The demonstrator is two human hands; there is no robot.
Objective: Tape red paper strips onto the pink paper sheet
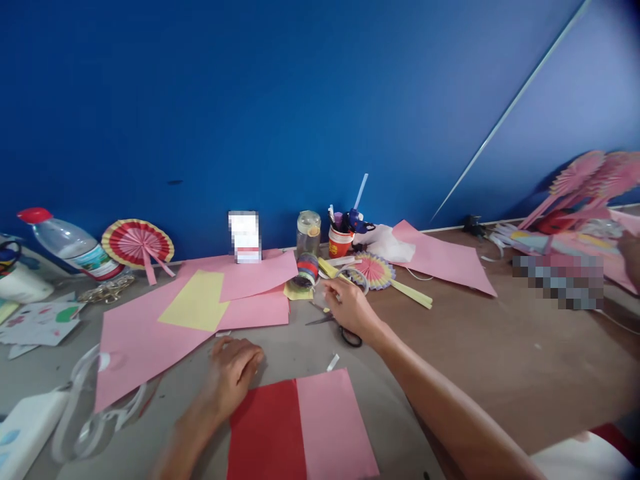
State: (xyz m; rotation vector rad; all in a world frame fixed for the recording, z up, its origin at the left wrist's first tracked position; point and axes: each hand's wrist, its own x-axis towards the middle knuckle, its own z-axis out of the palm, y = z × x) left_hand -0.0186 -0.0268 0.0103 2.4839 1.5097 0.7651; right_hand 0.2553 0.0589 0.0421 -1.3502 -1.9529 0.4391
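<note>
My left hand (235, 370) rests on the table with its fingers curled in, showing nothing in them. Just beside it lies a sheet of paper, red (267, 433) on its left part and pink (335, 420) on its right. My right hand (350, 307) reaches farther out, thumb and fingers drawn together; what is between them I cannot make out. Black-handled scissors (351, 338) lie partly hidden beneath that hand. Close to its fingertips are a roll with coloured bands (307, 270) and a pleated paper fan (373, 270) with a yellow handle.
Large pink sheets (140, 340) and a yellow sheet (195, 303) cover the left side. Behind them stand a red-and-yellow fan (133, 247), a tilted bottle (75, 243), a jar (309, 233) and a red cup of tools (340, 241). Another person's hand (630, 257) is at far right.
</note>
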